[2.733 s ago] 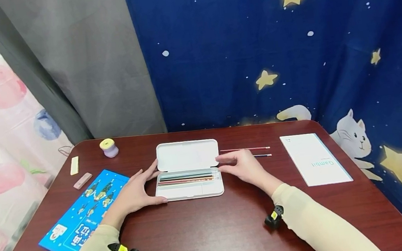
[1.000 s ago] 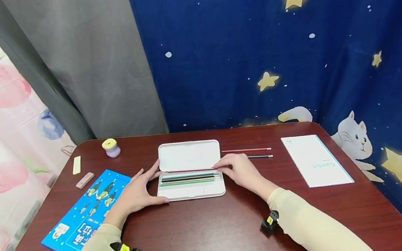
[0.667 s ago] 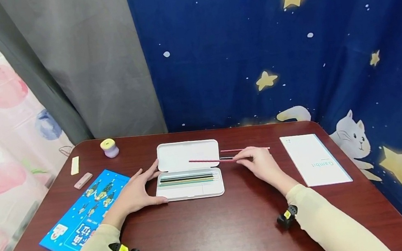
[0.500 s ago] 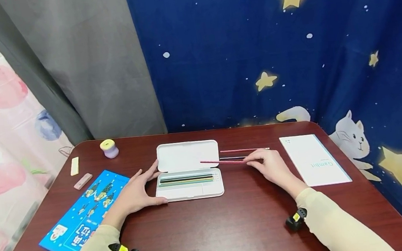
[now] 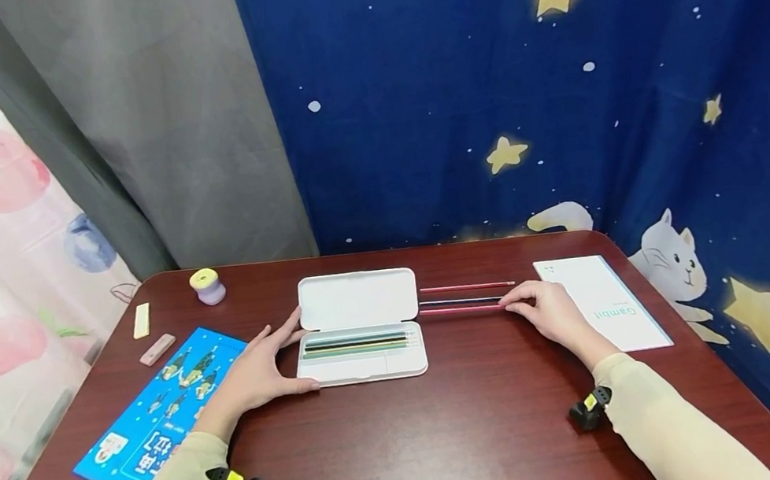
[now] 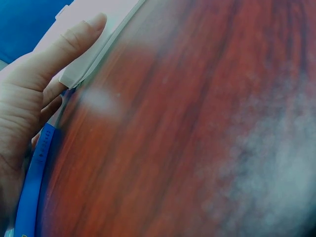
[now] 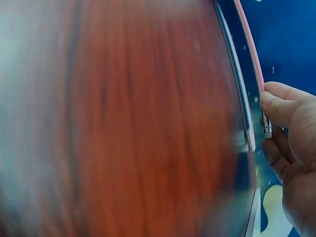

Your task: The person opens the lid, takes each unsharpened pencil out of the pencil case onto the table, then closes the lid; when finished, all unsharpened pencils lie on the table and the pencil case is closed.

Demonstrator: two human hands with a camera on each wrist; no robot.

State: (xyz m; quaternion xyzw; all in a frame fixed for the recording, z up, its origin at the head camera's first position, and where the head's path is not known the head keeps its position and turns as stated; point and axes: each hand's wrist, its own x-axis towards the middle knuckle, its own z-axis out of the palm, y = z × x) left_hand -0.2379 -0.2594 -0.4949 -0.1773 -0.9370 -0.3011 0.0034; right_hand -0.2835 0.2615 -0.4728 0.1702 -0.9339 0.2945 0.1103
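Note:
An open white pencil case (image 5: 343, 368) lies mid-table with several dark and green pencils (image 5: 356, 345) in its tray. My left hand (image 5: 258, 375) holds the case at its left side, thumb on the front corner and fingers by the lid hinge; in the left wrist view the thumb (image 6: 74, 44) lies on the case. My right hand (image 5: 549, 315) pinches a red pencil (image 5: 457, 310) near its eraser end, seen in the right wrist view as a pink-red shaft (image 7: 252, 47). Beyond it lie a dark blue pencil (image 5: 459, 300) and another red pencil (image 5: 465, 287), roughly parallel.
A blue booklet (image 5: 181, 390) lies under and beside my left forearm. Two small erasers, one cream (image 5: 141, 321) and one pink (image 5: 157, 350), sit at the left, near a yellow-and-purple spool-shaped object (image 5: 208, 286). A white notepad (image 5: 614, 309) lies beyond my right hand.
My right hand has lifted a red pencil out of the case, carried it right and lowered it beside the two pencils on the table. My left hand has stayed at the case.

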